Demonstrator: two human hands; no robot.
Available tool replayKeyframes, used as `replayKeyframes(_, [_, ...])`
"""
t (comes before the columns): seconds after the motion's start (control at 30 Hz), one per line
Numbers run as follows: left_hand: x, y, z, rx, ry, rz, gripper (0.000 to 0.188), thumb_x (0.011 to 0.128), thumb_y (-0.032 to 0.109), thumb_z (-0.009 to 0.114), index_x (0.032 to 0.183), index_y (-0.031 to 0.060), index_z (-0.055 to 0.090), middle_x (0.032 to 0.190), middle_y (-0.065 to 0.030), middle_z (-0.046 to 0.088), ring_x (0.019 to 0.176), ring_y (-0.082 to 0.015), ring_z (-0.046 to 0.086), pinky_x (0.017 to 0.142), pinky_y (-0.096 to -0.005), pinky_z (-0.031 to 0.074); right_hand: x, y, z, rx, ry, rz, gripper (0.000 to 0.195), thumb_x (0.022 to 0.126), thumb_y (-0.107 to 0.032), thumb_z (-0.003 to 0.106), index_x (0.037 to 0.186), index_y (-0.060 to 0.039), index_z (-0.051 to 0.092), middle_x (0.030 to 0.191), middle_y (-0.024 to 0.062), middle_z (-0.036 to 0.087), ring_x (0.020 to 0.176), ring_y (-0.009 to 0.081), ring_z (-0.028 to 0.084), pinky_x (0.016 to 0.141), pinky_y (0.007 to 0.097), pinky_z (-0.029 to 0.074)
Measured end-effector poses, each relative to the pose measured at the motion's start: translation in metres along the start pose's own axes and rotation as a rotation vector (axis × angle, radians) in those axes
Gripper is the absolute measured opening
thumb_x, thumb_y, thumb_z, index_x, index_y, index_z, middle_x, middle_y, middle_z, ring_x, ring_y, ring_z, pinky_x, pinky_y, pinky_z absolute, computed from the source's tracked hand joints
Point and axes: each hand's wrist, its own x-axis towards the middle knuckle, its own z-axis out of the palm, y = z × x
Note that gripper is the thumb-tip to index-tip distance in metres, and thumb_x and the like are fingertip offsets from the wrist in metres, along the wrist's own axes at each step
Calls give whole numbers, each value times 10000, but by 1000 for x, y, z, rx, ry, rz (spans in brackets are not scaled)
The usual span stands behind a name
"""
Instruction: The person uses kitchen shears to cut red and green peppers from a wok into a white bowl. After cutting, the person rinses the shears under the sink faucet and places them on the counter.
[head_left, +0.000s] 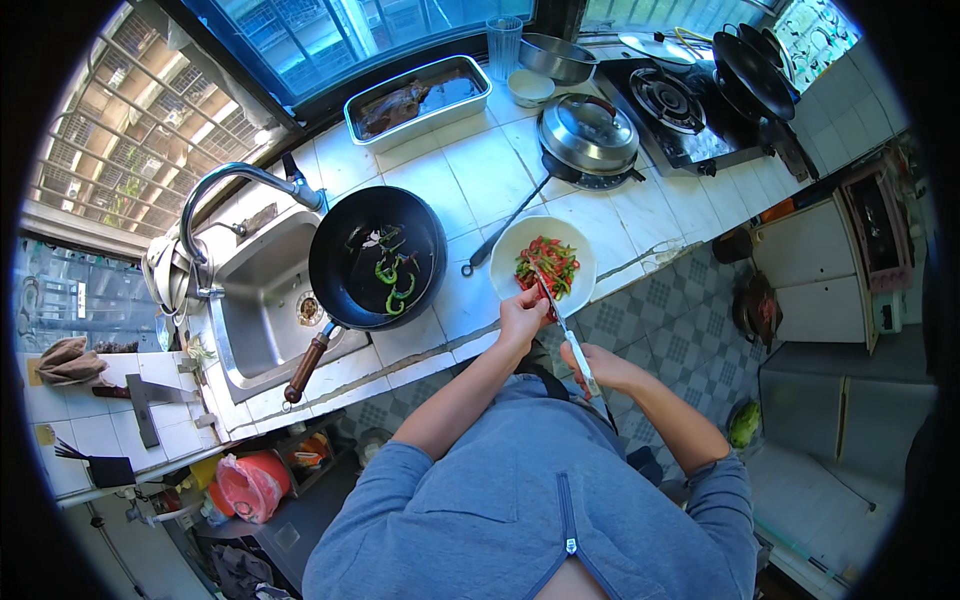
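My right hand (600, 366) grips the handles of a pair of kitchen scissors (583, 358), whose blades point up to the left over a white bowl (583, 281). Held in my left hand (523, 318), at the bowl's near rim, is a red chili pepper (553, 312), close to the blades. Cut red and green pepper pieces (551, 264) lie in the bowl near the counter's edge. Left of it stands a black frying pan (420, 296) with green pepper pieces (401, 292) inside, its wooden handle towards me.
The steel sink (262, 337) and faucet (225, 171) are at the left. Behind stand a rectangular metal tray (420, 135) and a lidded steel pot (589, 139); a long-handled utensil (510, 229) lies beside the bowl. A gas stove (675, 146) is at the back right, a cleaver (144, 409) far left.
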Motion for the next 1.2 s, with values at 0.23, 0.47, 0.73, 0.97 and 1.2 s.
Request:
replayKeyframes(0.23, [1,12,-6,137,-30,31,461,859,-77,529,1294,67,573,906,-12,616,807,-127,637,737,-269,550,-7,-16,1,45,104,46,692,819,-712,528,695,-32,502,579,51,502,463,147,538,397,314,469])
replayKeyframes(0.47, [1,22,-1,13,29,40,456,849,-94,519,1281,43,573,947,-30,627,836,-141,635,752,-286,549,1,-4,-3,-25,-32,-69,644,869,-658,510,696,-38,488,582,35,475,521,109,497,467,267,426])
replayKeyframes(0.73, [-7,27,5,95,49,0,429,848,-74,536,1260,37,584,892,-6,600,802,-134,633,737,-285,552,11,2,-7,-166,-14,-87,691,877,-687,455,660,-31,463,584,43,447,599,115,478,519,268,420])
replayKeyframes(0.97, [-2,31,2,122,44,-21,418,837,-73,534,1238,24,599,852,-5,599,788,-142,641,730,-287,556,0,-11,3,23,74,51,710,839,-701,510,670,-12,490,558,71,509,430,167,529,394,308,443])
replayKeyframes(1.2, [14,23,-5,-26,72,-7,402,811,-89,546,1169,54,659,755,32,530,680,-93,587,649,-263,540,-4,-7,4,95,87,18,644,855,-644,549,702,-21,487,557,58,503,450,154,534,416,294,449])
